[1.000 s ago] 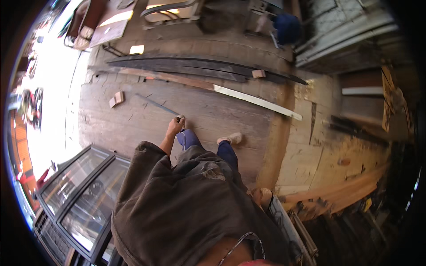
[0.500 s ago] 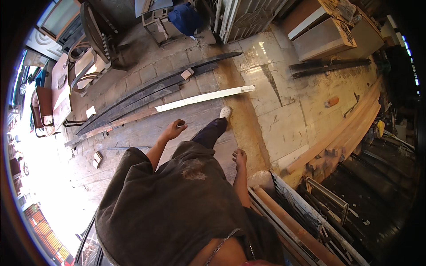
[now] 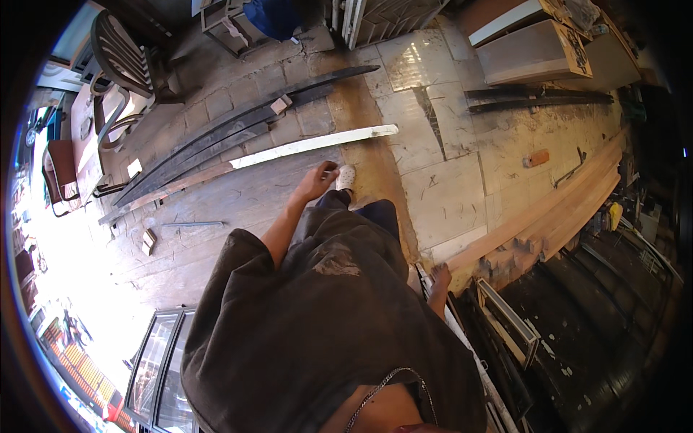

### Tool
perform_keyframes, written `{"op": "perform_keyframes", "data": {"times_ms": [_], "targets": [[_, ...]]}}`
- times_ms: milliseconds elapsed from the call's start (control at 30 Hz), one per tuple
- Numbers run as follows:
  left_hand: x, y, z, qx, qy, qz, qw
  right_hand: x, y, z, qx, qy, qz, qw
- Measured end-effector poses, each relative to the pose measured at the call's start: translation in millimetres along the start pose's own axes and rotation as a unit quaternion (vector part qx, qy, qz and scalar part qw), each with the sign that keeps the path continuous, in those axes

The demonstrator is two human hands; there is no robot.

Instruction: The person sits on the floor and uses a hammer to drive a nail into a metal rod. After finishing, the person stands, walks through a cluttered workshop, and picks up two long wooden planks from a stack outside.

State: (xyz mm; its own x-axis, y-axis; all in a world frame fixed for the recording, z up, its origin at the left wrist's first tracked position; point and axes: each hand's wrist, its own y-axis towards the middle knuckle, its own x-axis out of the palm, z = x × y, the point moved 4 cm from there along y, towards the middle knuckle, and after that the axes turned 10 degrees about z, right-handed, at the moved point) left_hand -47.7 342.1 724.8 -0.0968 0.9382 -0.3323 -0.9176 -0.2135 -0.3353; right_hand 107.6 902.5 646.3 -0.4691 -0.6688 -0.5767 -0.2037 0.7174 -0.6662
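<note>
Compared with the frame half a second earlier, the left hand (image 3: 317, 180) has swung nearer the white shoe (image 3: 346, 176). The pale plank (image 3: 310, 146), long, narrow and whitish, lies flat on the floor (image 3: 447, 180) just beyond the shoe. The left hand hangs loosely curled and empty; the right hand (image 3: 439, 277) hangs relaxed beside stacked timber (image 3: 548, 216), holding nothing.

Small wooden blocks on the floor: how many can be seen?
3. One block lies on the dark curved strips, one left by the thin rod, one reddish at right. Others may be hidden.
</note>
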Motion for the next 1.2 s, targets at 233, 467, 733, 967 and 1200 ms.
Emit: {"op": "perform_keyframes", "data": {"times_ms": [233, 467, 733, 967, 1200], "targets": [[-53, -39, -43, -0.110, 0.004, 0.236, 0.966, 174, -46, -126, -0.169, -0.274, -0.215, 0.922], [-17, -275, -272, -0.454, -0.342, 0.571, 0.593, 315, -43, -228, -0.401, -0.312, -0.293, 0.810], [69, -223, -200, -0.513, -0.264, 0.384, 0.721, 318, -97, -276, -0.352, -0.346, -0.264, 0.829], [-45, -60, -67, -0.211, -0.263, 0.408, 0.848, 348, -75, -239, -0.499, -0.571, -0.283, 0.587], [-43, -123, -145, -0.310, -0.335, 0.520, 0.721, 415, -141, -279, -0.432, -0.494, -0.333, 0.677]]}}
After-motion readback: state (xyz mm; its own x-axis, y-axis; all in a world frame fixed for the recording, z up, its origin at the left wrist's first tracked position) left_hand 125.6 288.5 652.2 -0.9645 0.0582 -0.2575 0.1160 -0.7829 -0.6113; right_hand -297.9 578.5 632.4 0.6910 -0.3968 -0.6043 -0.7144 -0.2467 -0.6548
